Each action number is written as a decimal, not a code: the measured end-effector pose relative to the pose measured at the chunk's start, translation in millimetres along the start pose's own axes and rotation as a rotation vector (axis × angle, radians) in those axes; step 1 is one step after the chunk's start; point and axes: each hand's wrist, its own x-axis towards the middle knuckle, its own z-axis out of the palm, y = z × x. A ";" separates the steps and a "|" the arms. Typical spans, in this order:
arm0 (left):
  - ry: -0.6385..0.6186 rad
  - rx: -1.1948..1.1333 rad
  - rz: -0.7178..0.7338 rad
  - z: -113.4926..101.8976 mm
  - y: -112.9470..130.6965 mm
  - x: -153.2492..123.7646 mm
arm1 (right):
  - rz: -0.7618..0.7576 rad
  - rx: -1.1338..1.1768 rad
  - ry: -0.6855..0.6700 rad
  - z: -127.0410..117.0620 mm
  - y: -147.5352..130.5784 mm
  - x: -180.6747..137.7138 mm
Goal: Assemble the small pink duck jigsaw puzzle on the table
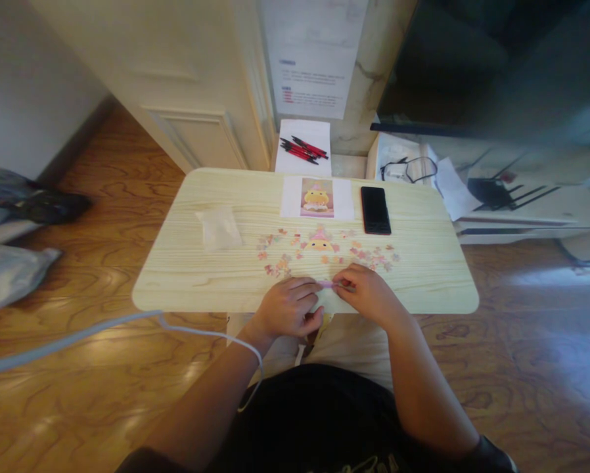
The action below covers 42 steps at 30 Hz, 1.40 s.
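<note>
My left hand rests at the table's near edge, fingertips at the left end of a short pink strip of joined jigsaw puzzle pieces. Its thumb is apart from the fingers. At the strip's right end, my right hand has thumb and fingers pinched together on a jigsaw puzzle piece, mostly hidden by the fingers. Just beyond the hands lies a partly assembled puzzle, showing a yellow face with a pink top. Loose puzzle pieces lie to its left, and more loose pieces to its right.
A reference picture lies on white paper at the table's far side. Beside it is a black phone; a clear plastic bag lies left. Red pens rest beyond the table. A pale cable crosses my left wrist.
</note>
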 end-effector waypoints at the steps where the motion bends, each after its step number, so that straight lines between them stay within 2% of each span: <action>1: -0.002 -0.004 0.002 -0.5 -0.2 0.4 | -0.003 -0.001 0.003 0.2 0.7 -0.6; 14: -0.049 -0.020 -0.003 0.7 -2.9 -0.1 | 0.005 0.009 0.006 -1.6 3.2 -3.5; 30: -0.014 -0.037 0.004 -4.3 1.3 3.3 | 0.016 -0.011 -0.002 -7.6 -1.3 1.1; 33: 0.020 -0.063 -0.026 -5.4 2.0 1.8 | -0.012 -0.050 0.016 -13.0 -10.0 17.3; 36: 0.052 -0.084 -0.070 -8.1 2.3 -0.9 | -0.069 -0.114 0.018 -14.0 -23.2 49.4; 38: 0.064 -0.087 -0.089 -11.6 2.7 -3.7 | -0.103 -0.147 0.021 -10.1 -32.7 75.9; 42: 0.082 -0.066 -0.129 -21.2 2.4 -15.0 | -0.147 -0.255 -0.055 5.1 -47.0 122.1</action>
